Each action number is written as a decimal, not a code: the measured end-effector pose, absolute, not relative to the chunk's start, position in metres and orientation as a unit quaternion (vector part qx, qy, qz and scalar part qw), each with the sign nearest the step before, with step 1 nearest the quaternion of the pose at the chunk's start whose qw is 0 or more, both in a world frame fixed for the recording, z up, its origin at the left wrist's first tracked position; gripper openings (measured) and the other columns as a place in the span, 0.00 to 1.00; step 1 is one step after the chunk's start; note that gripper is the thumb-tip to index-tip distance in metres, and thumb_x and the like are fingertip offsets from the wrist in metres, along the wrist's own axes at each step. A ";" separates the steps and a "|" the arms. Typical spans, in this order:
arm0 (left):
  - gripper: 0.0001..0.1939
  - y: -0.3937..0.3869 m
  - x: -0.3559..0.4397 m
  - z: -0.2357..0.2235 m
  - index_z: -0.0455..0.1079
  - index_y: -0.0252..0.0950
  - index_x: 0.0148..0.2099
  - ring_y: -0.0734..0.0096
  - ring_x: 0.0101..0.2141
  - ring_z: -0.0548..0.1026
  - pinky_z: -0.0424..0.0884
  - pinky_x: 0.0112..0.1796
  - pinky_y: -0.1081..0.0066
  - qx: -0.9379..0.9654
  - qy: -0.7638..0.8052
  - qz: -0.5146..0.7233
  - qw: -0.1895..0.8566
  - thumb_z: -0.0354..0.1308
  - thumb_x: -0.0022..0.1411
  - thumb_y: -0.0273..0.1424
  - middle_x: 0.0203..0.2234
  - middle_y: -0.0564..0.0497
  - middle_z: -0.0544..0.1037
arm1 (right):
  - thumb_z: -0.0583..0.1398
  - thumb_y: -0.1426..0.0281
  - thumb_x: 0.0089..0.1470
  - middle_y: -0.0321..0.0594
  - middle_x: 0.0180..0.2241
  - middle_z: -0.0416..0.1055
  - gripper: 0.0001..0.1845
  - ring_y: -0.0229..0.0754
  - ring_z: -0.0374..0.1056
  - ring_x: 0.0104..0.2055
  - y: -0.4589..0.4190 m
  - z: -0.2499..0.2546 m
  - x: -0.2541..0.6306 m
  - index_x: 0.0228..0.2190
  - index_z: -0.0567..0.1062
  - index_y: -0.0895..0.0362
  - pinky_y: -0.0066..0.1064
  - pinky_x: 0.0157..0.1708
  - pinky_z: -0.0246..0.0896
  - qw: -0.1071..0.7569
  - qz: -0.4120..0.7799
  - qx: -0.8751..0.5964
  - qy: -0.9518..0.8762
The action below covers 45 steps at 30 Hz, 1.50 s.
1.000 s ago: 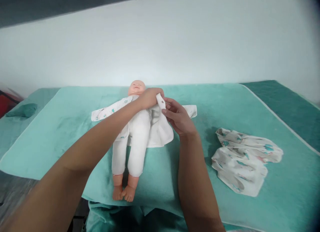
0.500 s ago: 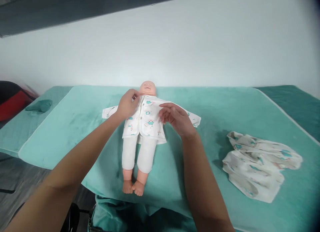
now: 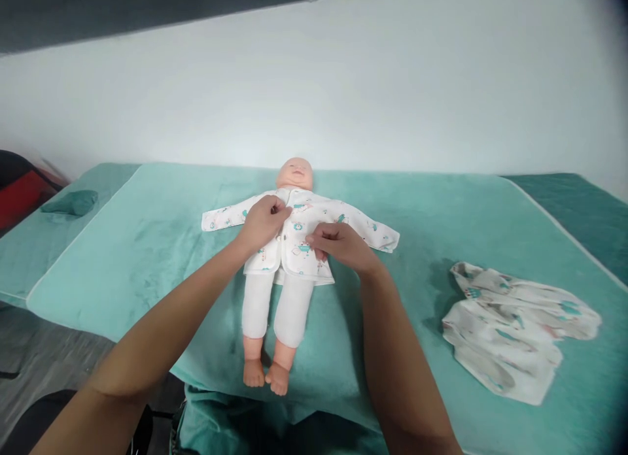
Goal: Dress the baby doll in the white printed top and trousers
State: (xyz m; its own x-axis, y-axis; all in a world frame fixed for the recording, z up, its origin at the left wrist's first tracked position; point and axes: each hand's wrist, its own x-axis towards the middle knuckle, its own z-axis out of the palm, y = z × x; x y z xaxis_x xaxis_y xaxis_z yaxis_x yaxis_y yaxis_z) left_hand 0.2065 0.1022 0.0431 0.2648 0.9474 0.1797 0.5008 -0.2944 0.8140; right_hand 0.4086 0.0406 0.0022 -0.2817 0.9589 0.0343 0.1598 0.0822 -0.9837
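A baby doll (image 3: 293, 311) lies on its back, dressed in white trousers and a long-sleeved baby jacket (image 3: 314, 265) with a small coloured print. Its sleeves spread to both sides and the bare feet point towards me. My left hand (image 3: 265, 223) is at the upper chest, thumb and fingers pinched on the jacket near its front opening. Lower down, my right hand (image 3: 338, 244) rests over the front panel on the right, thumb and fingers drawn together. Whether cloth is between those right fingertips is hidden. Below the hands, the two front edges lie side by side.
A crumpled printed garment (image 3: 505, 334) lies to the right on the green padded bed (image 3: 147, 259). A white wall (image 3: 314, 82) rises behind. At the left are a face hole (image 3: 71, 203) in the bed and a red and black object (image 3: 22, 193).
My left hand has moved from beside the doll's neck down and right to the jacket's front opening. My right hand has lowered slightly and its fingers have drawn together. The view has shifted a little.
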 end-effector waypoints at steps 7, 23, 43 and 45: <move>0.05 0.101 0.184 0.017 0.66 0.38 0.35 0.70 0.36 0.70 0.67 0.40 0.69 0.714 0.448 0.442 0.308 0.57 0.66 0.32 0.36 0.52 0.73 | 0.63 0.45 0.56 0.37 0.18 0.72 0.29 0.38 0.67 0.21 0.037 0.008 0.416 0.19 0.71 0.55 0.30 0.24 0.62 0.297 0.552 -0.458 -0.630; 0.30 0.124 0.108 -0.060 0.57 0.33 0.71 0.49 0.61 0.70 0.63 0.59 0.49 0.748 0.610 0.261 0.015 0.48 0.68 0.30 0.58 0.38 0.76 | 0.53 0.44 0.60 0.37 0.23 0.69 0.29 0.43 0.64 0.31 0.081 -0.043 0.434 0.22 0.68 0.54 0.35 0.34 0.55 0.405 0.256 -0.691 -0.541; 0.14 0.124 0.098 -0.060 0.66 0.38 0.49 0.47 0.55 0.69 0.65 0.54 0.51 0.587 0.715 0.379 -0.009 0.52 0.61 0.24 0.52 0.39 0.73 | 0.58 0.48 0.56 0.34 0.21 0.67 0.25 0.40 0.60 0.27 0.058 -0.030 0.437 0.21 0.69 0.54 0.33 0.30 0.52 0.320 0.381 -0.670 -0.551; 0.13 0.126 0.095 -0.061 0.67 0.38 0.48 0.50 0.54 0.69 0.66 0.54 0.53 0.593 0.702 0.396 -0.007 0.51 0.61 0.24 0.49 0.40 0.73 | 0.58 0.47 0.56 0.36 0.21 0.69 0.26 0.41 0.62 0.27 0.059 -0.030 0.439 0.21 0.70 0.54 0.34 0.30 0.54 0.331 0.376 -0.670 -0.547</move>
